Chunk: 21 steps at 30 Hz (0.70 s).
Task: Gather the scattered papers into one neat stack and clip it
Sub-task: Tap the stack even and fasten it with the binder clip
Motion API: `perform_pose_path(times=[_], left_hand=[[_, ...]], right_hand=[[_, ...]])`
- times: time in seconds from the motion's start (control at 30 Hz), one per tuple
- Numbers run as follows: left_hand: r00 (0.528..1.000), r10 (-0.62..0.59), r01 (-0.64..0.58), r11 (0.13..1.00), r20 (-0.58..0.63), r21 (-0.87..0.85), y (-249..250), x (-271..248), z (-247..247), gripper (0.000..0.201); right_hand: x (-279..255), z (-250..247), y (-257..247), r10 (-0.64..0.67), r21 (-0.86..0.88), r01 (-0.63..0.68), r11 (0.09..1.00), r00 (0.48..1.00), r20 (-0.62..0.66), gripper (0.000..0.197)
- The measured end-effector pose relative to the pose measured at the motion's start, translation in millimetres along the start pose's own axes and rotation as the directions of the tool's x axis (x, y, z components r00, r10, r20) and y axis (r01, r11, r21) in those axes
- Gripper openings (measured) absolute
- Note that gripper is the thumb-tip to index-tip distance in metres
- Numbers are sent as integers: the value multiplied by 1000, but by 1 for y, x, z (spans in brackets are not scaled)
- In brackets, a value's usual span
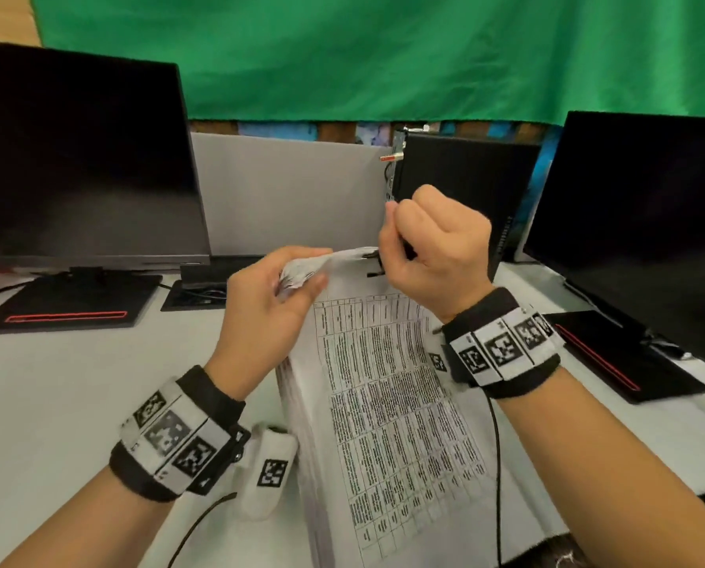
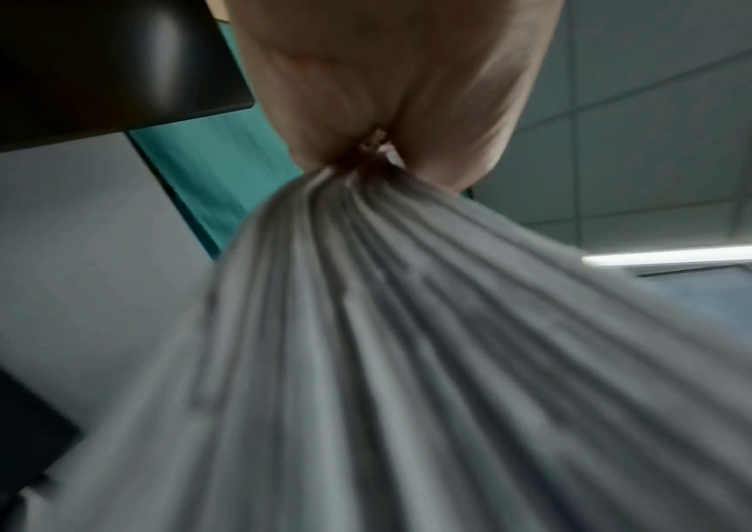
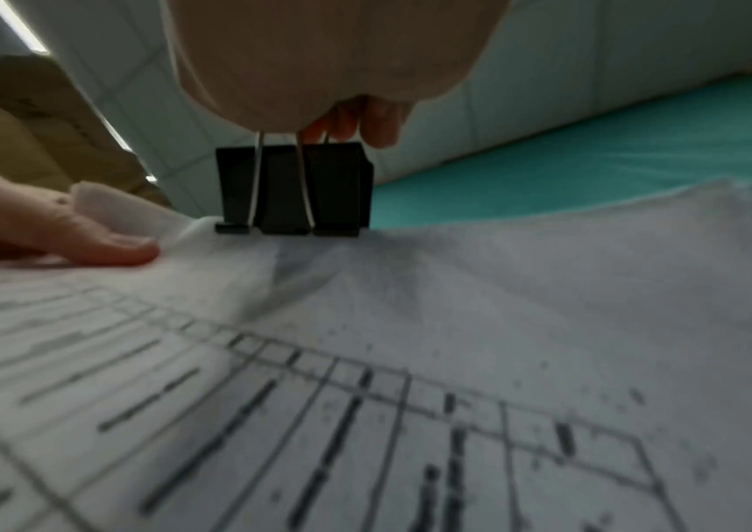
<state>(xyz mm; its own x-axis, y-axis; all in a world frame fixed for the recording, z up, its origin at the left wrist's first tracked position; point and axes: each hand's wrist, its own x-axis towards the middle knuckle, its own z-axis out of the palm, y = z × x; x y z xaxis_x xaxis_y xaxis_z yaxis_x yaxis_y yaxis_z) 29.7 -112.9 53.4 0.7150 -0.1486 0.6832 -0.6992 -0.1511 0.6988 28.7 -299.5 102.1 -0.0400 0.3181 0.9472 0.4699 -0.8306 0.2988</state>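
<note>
Black clip [image 3: 293,190] at frame centre, its wire handles pinched by right hand [image 1: 436,248]. Left hand [image 1: 268,297] pinches paper stack [image 1: 387,403] corner; push the clip fully on before releasing

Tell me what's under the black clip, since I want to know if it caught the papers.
The top edge of the paper stack sits directly under the clip, which the right hand pinches. Whether every sheet is inside is hidden.

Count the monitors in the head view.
2: left monitor at the desk's left edge, right monitor at the right edge, both dark. More may sit outside the frame.
</note>
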Motion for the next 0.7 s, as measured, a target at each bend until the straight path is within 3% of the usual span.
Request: perform_pose_path(times=[0.37,0.53,0.7], left_hand=[[954,298,-297,954,-27,35,58,-5,-10,23],[910,416,-414,904,10,110,69,-8,-14,27],[860,509,-508,846,38,165,78,-9,-20,44]], right_hand=[[59,-47,-17,-168,-52,165,985,983,-68,36],[84,-62,-16,-196,-45,193,980,978,-69,42],[102,-64,-12,-128,71,129,989,992,-7,43]])
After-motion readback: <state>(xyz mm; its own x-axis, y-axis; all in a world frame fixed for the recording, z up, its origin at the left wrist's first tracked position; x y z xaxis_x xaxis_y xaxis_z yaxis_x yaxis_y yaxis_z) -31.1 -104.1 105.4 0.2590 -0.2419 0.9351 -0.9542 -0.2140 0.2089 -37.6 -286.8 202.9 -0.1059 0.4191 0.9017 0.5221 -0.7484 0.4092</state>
